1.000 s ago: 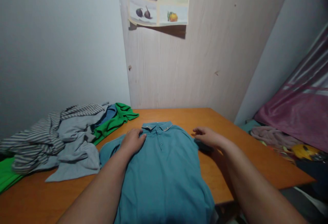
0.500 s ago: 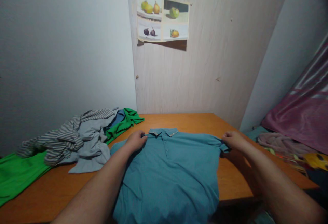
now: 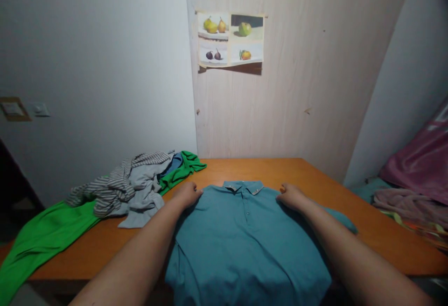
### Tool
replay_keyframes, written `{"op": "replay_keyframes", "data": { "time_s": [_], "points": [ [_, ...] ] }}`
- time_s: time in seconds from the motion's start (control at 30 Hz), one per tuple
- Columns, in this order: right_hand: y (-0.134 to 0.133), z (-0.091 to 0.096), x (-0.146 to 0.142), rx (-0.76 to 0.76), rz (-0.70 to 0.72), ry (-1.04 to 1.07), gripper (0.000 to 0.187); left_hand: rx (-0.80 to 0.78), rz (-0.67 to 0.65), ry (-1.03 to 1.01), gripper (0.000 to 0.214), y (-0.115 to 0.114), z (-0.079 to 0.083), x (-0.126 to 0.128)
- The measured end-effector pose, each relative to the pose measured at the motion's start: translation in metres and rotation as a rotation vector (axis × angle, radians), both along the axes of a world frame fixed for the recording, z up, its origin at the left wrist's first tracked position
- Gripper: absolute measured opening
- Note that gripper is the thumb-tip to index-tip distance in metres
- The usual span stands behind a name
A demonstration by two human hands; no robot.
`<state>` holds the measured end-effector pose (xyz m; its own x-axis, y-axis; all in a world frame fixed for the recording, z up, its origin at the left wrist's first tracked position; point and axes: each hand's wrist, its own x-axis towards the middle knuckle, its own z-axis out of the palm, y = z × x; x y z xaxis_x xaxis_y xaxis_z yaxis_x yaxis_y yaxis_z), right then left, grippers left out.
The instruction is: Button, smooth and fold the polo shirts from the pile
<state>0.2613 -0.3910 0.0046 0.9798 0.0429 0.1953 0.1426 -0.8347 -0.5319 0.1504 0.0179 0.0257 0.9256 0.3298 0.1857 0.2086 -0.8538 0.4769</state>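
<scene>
A teal polo shirt (image 3: 241,245) lies front side up, its buttoned collar toward the wall and its lower part hanging over the near table edge. My left hand (image 3: 188,195) is closed on the cloth at the left shoulder. At the opposite shoulder my right hand (image 3: 292,197) touches the fabric with its thumb, and a gap shows between thumb and fingers. The sleeve on the right lies loose beyond my right forearm, which partly covers it. The left sleeve is mostly hidden by my left arm.
On the orange-brown table (image 3: 280,168), a heap with a striped garment (image 3: 115,187), a grey garment (image 3: 143,198) and a bright green garment (image 3: 52,236) lies at left. A fruit print (image 3: 229,39) hangs on the wall. Pinkish fabric (image 3: 399,205) is piled at right.
My right hand has let go of the right sleeve and moved inward to the shoulder. That sleeve now lies loose. My left hand stays by the left shoulder. The view has shifted left.
</scene>
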Motion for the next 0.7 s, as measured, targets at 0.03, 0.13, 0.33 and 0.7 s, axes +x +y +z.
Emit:
{"op": "replay_keyframes", "data": {
  "time_s": [0.03, 0.13, 0.33, 0.7],
  "points": [
    [0.001, -0.002, -0.002, 0.008, 0.002, 0.015, 0.022, 0.015, 0.007, 0.042, 0.029, -0.001, -0.001, 0.000],
    [-0.001, -0.003, -0.010, 0.050, 0.025, 0.063, 0.006, 0.024, 0.004, 0.129, 0.037, -0.003, -0.002, 0.002],
    [-0.010, 0.006, -0.020, 0.235, 0.014, 0.021, 0.012, -0.007, -0.045, 0.129, 0.046, -0.014, -0.005, 0.007],
    [-0.030, 0.004, -0.036, 0.483, -0.038, 0.104, 0.007, -0.153, -0.103, -0.071, 0.003, -0.029, 0.005, -0.004]
  ]
}}
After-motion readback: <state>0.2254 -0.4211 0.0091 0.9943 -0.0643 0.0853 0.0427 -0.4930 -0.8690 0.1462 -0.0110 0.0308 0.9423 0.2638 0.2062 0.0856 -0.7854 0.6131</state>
